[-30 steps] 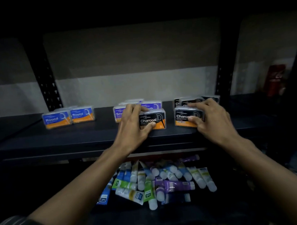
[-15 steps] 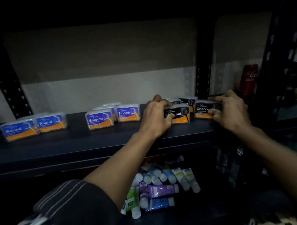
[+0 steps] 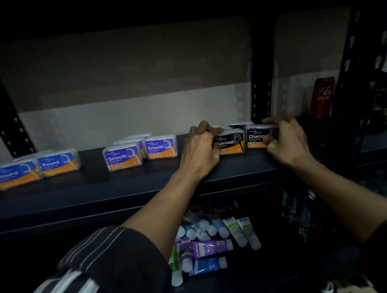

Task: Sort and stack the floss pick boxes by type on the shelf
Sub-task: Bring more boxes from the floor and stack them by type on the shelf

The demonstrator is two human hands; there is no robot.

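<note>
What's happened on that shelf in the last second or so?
The left hand slid the left Charcoal box rightward, away from the Smooth boxes, until it was beside the right Charcoal box, which the right hand shifted toward the post. Both hands kept their grip. The Round boxes and Smooth boxes did not move.

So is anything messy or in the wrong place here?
The Round boxes, Smooth boxes and Charcoal boxes sit grouped by type. The odd spot is below: the tubes lie in a jumbled heap, pointing different ways.
</note>
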